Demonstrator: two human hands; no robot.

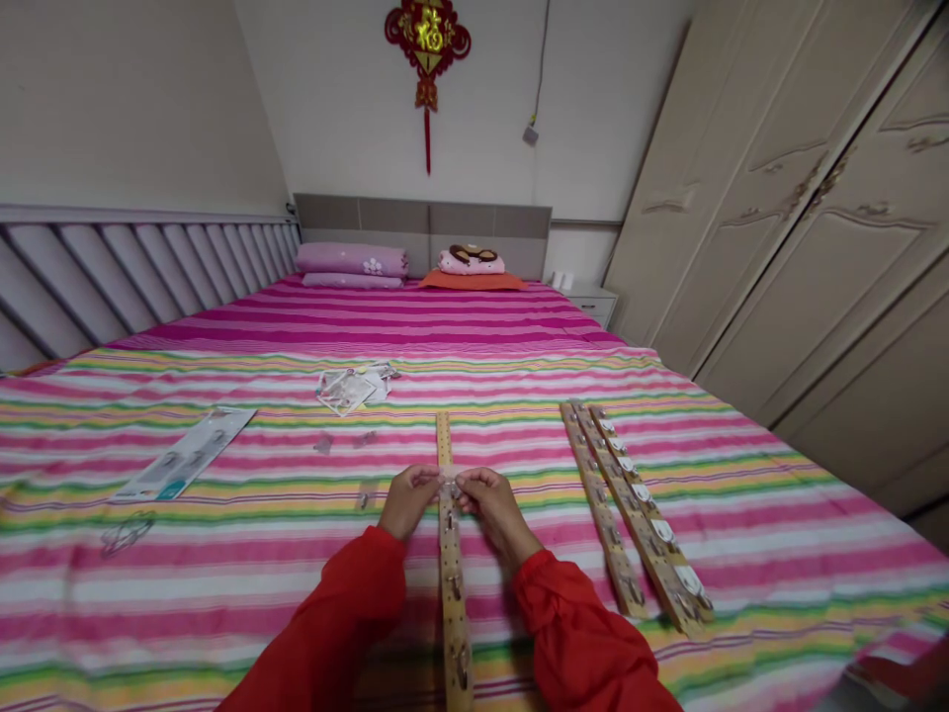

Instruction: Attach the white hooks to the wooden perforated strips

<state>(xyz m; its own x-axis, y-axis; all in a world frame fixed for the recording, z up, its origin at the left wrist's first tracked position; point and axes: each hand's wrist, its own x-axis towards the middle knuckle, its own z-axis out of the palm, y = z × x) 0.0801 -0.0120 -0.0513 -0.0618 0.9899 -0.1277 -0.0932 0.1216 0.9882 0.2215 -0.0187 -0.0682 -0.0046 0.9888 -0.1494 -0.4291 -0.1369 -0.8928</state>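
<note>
A narrow wooden strip [445, 435] with rows of small holes lies lengthwise in front of me on the striped bed cover. Several metal hooks [455, 585] on clear backings sit along its near part. My left hand [409, 502] and my right hand [495, 506] meet over the strip from either side, fingers closed in a pinch. Between the fingertips is a clear adhesive hook [449, 485], held at its edges against or just above the wood; contact is unclear. To the left of my left hand lies another loose clear hook [365, 497].
On the right lie more wooden strips [604, 504] with hooks, some backings white [663, 534]. A hook package [194, 450] and tangled thin loops [128, 532] are at left. Clear wrappers [356, 386] and small clear pieces [323, 443] lie farther back.
</note>
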